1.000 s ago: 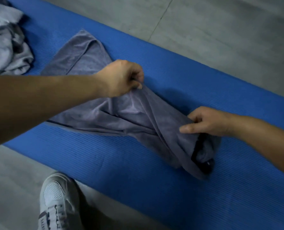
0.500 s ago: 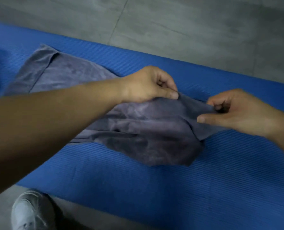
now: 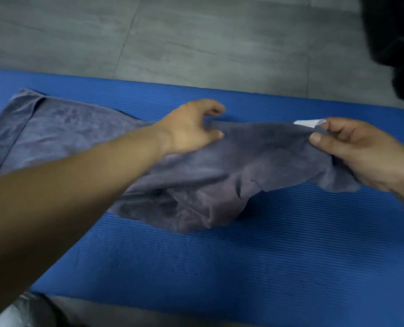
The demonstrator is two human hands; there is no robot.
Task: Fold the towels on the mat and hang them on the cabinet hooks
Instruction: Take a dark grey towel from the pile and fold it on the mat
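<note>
Grey stone-look floor (image 3: 219, 43) tiles, matt and faintly veined, fill the top of the frame, with thin grout lines crossing them. Below them a long blue foam mat (image 3: 243, 267), finely ribbed along its length, spans the frame from the left edge to the right and reaches nearly to the bottom.

On the mat lies a grey-purple towel (image 3: 267, 161) of soft, short-piled cloth. Its left half lies flat in the upper left of the frame, with a narrow strip folded over at the far left end. Its right half is rumpled and raised off the mat at centre right, with a loose fold sagging towards the bottom.

A blurred black shape (image 3: 399, 43) fills the upper right corner.

A bare forearm comes in from the lower left, and its left hand (image 3: 189, 131) rests on the towel near the frame's centre, released, with fingers loosely spread and the thumb lying on the cloth. The right hand (image 3: 366, 156), at centre right, pinches the towel's raised corner between thumb and forefinger.

A pale shoe (image 3: 14, 315) shows blurred in the bottom left corner.

A small white label (image 3: 308, 122) sticks out of the pinched corner. No writing on it can be read.
</note>
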